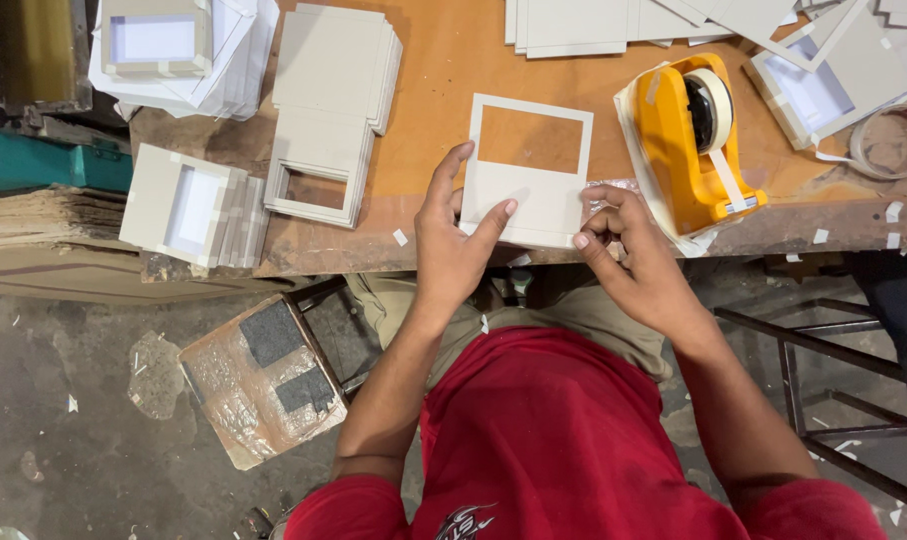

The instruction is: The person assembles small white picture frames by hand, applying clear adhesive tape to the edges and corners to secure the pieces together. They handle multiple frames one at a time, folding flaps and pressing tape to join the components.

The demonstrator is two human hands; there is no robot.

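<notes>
— What did the person have on the bench?

— A grey card panel [529,190] with a rectangular window cut through its upper part, lying flat on the brown worktop [443,70] at the near edge. The left hand [451,240] lay spread on its lower left corner, fingers flat. The right hand [628,250] pinched at the lower right corner, fingertips curled together on the edge.

— And around it?

— A yellow tape dispenser [685,140] stood just beside the panel on the right, a strip hanging from it. A stack of window frames [318,170] lay to the left, and folded grey pieces [188,205] overhung the table's left end.
</notes>
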